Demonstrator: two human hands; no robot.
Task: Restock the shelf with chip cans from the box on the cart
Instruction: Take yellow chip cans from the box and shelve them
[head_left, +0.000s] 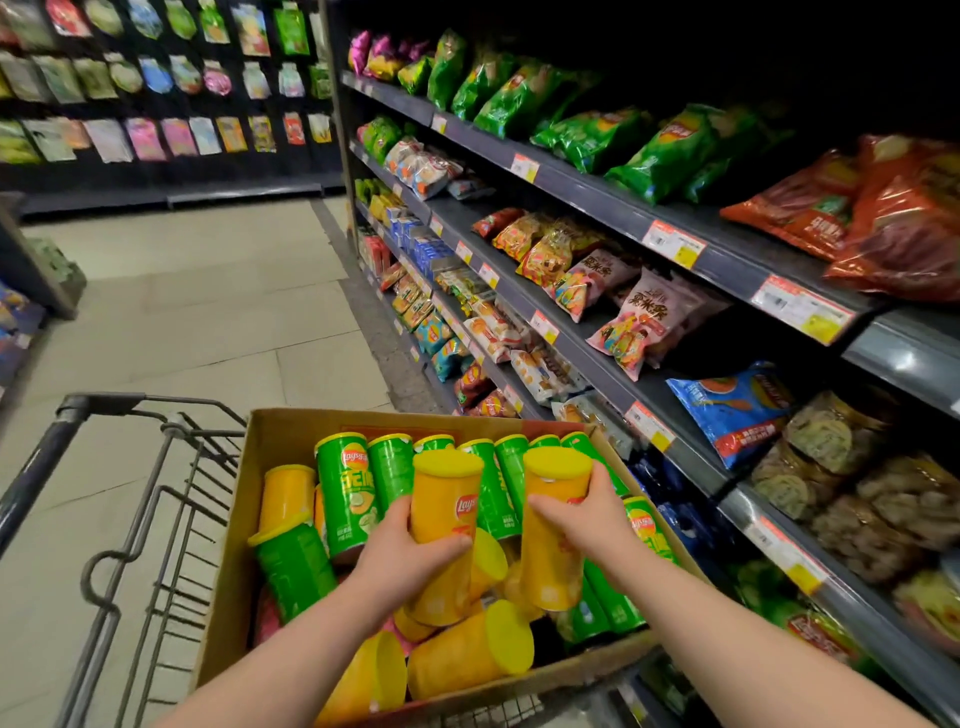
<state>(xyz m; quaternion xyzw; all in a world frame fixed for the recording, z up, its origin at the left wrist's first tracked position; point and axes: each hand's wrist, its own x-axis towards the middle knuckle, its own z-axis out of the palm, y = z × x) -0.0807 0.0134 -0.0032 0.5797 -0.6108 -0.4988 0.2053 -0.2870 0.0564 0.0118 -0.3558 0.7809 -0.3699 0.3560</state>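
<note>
the left hand (402, 551) curls its fingers (457, 543) round an upright yellow can (447, 493). the right hand (589, 519) grips a second yellow can (550, 571) just beside it. both are above the box (270, 431) on the cart (31, 483). the snack shelf (571, 171) runs along the right, with tiled floor (208, 312) ahead.

Pale tiled floor (208, 312) extends left of the fingers (397, 514). A dark rack (171, 179) of hanging packets (145, 137) stands far beyond them.
</note>
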